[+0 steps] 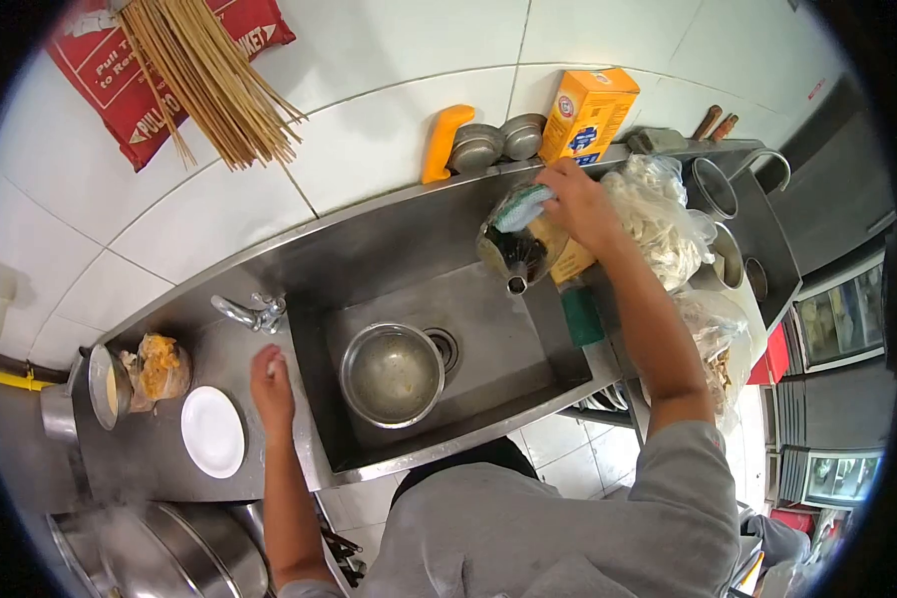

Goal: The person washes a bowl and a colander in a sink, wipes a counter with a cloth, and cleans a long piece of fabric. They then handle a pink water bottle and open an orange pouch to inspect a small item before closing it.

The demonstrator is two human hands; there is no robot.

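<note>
My right hand (580, 204) is closed on a green and white sponge (524, 207) over a clear bottle (516, 254) of dark liquid at the sink's right rear. The bottle's mouth points toward me. My left hand (271, 379) hangs over the counter left of the sink, below the faucet (250, 312), its fingers drawn together; I cannot make out anything in them. A metal bowl (392, 375) sits in the sink (488, 329) beside the drain (443, 349).
A white plate (212, 432) and bagged orange food (159, 369) are on the left counter. Behind the sink stand an orange box (590, 112) and an orange-handled tool (445, 145). Plastic bags (658, 214) and metal containers (714, 189) crowd the right. Steel pots (159, 548) stand at lower left.
</note>
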